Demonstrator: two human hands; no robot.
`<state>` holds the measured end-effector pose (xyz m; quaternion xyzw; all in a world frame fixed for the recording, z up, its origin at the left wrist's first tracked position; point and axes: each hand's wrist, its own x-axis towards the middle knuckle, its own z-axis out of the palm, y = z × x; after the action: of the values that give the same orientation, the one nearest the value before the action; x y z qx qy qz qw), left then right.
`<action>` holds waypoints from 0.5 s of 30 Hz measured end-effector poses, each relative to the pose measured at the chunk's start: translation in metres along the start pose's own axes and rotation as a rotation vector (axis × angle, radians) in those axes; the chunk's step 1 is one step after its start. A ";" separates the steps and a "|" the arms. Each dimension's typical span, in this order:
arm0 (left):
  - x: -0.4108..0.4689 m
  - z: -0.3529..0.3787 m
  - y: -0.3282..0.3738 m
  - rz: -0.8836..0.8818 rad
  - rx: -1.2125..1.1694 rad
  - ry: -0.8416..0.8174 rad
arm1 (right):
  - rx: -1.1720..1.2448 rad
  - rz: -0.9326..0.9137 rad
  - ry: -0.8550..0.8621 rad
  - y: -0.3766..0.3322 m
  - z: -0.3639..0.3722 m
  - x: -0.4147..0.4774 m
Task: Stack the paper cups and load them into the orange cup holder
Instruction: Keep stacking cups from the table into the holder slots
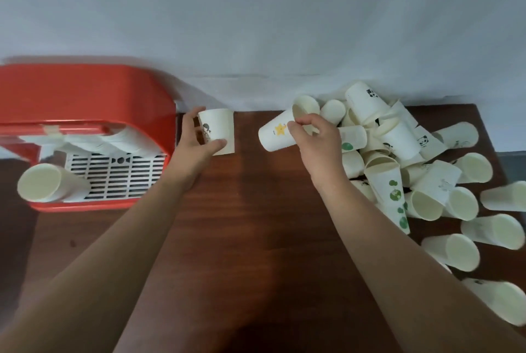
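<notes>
Left hand [196, 142] fingers wrapped around white girl-picture paper cup [217, 130]; right hand [316, 136] pinching white yellow-star paper cup [277, 133].

Looks like a makeshift indoor work spot rather than a proper kitchen: a dark wooden table [256, 224] runs under both hands, and a plain pale cloth backdrop [256, 16] hangs just beyond them. Nothing else marks the room, so whether it's a home or a studio can't be told.
</notes>
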<state>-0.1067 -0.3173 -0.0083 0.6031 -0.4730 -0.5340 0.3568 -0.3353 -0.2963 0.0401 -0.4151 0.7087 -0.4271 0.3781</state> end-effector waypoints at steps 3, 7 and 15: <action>-0.036 -0.029 0.001 0.051 -0.047 -0.093 | 0.020 0.042 -0.183 -0.019 0.016 -0.033; -0.082 -0.067 -0.001 0.012 -0.115 -0.118 | -0.026 0.007 -0.344 -0.037 0.053 -0.080; -0.141 -0.194 -0.020 -0.008 -0.132 0.115 | -0.031 0.022 -0.491 -0.074 0.152 -0.152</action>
<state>0.0898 -0.1913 0.0497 0.6096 -0.4131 -0.5301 0.4204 -0.1244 -0.2239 0.0830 -0.5045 0.6066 -0.2982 0.5371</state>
